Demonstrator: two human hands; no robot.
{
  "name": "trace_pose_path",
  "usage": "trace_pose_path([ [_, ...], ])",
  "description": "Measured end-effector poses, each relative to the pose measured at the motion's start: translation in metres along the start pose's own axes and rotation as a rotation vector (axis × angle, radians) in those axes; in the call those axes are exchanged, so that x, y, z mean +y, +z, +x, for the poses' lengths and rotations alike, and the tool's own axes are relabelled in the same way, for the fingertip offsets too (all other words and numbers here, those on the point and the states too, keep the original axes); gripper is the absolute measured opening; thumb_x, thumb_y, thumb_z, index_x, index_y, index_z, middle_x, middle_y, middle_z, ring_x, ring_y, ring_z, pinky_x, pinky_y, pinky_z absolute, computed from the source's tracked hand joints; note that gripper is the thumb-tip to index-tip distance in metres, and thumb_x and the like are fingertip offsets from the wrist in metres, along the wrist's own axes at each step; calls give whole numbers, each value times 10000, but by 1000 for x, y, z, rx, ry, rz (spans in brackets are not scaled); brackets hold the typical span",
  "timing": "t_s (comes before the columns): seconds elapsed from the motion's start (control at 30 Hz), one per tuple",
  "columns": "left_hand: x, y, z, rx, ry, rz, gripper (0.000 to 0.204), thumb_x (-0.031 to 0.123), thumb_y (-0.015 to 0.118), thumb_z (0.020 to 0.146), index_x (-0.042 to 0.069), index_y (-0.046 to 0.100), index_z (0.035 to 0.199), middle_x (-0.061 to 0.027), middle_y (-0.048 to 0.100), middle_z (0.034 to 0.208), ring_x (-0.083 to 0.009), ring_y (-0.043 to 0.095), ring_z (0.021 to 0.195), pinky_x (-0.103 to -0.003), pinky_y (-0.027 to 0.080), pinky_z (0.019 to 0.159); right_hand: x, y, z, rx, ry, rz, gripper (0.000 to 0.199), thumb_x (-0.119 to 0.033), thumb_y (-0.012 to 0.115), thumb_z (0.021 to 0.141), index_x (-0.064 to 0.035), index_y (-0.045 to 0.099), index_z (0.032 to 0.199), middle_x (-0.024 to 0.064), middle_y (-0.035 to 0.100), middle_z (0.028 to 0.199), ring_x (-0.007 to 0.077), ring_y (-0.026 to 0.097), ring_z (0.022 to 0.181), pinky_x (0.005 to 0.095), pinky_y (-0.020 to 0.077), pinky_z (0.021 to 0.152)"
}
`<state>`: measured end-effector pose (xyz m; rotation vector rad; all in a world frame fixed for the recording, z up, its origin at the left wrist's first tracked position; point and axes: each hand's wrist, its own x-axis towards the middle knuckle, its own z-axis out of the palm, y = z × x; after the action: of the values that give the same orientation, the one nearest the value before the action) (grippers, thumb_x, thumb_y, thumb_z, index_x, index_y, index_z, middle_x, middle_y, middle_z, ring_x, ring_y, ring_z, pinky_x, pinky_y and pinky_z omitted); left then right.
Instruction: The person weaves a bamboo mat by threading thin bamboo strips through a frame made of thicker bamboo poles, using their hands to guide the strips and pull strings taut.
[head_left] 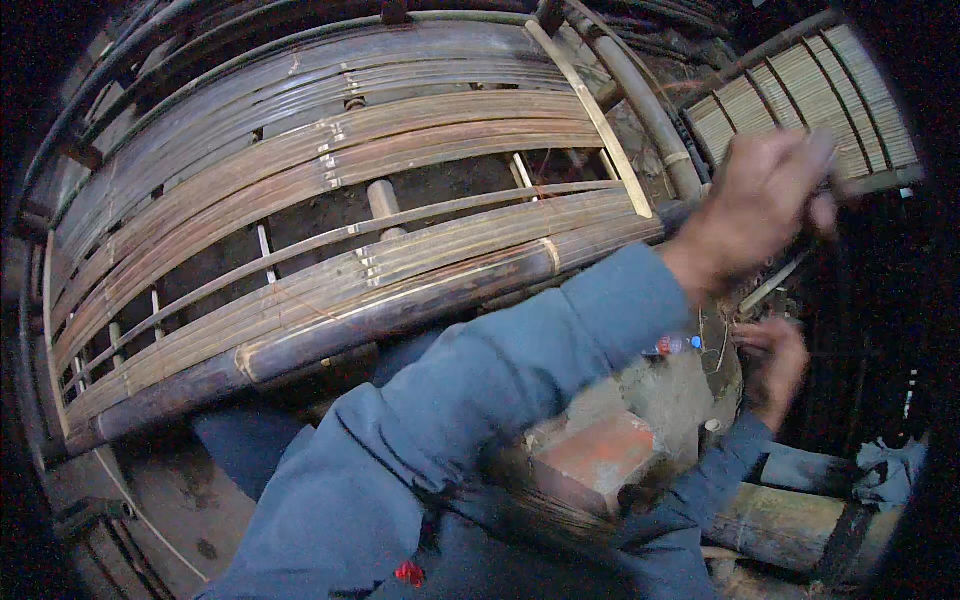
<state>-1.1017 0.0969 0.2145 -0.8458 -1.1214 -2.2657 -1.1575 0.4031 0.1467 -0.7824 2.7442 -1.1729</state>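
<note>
Stretched across to the right, my left hand (pixel 752 205) is blurred, its fingers curled closed; whatever they hold cannot be made out. It is raised beside a panel of pale thin slats with dark cross bands (pixel 845 95). Lower down, my right hand (pixel 778 365) has its fingers bent together, and anything in them is too small or dim to name. A large bamboo slat frame (pixel 450 240) fills the left and middle, with slats along it and wide gaps between some of them. Its thick front pole (pixel 400 325) runs beside my left sleeve.
A reddish brick (pixel 600 450) lies on the ground between my arms. Near my left wrist is a small bottle with a blue cap (pixel 692 343). Thick bamboo (pixel 790 525) lies at the lower right, near a grey cloth (pixel 888 470). Another bamboo pole (pixel 655 110) stands beyond the frame.
</note>
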Motion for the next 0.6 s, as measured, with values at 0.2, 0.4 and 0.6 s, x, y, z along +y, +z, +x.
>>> trace_pose_path([
  [0.2,-169,-36,-256,-201,-597,1238,620,421,738,804,82,585,1300,-201,655,1118,-368,583,1149,-601,336,1058,-72,-183,-105,1310,-495,113,502,-208,384,1001,165,519,1309,301,552,1356,429,524,1282,445,389,1164],
  [0.4,-191,12,-451,-1058,-894,225,304,97,671,769,17,656,1061,-219,701,969,-398,681,886,-480,554,754,27,-20,-51,-143,299,-205,331,-56,546,923,-41,679,1225,120,697,1173,256,664,1052,350,531,892],
  [0.6,-53,-72,-228,-209,-386,1276,300,139,631,800,25,658,1076,-237,668,1020,-429,641,998,-519,522,864,70,120,-45,-368,110,-320,397,-243,659,941,19,644,1238,246,669,1154,424,632,1063,481,492,927],
])
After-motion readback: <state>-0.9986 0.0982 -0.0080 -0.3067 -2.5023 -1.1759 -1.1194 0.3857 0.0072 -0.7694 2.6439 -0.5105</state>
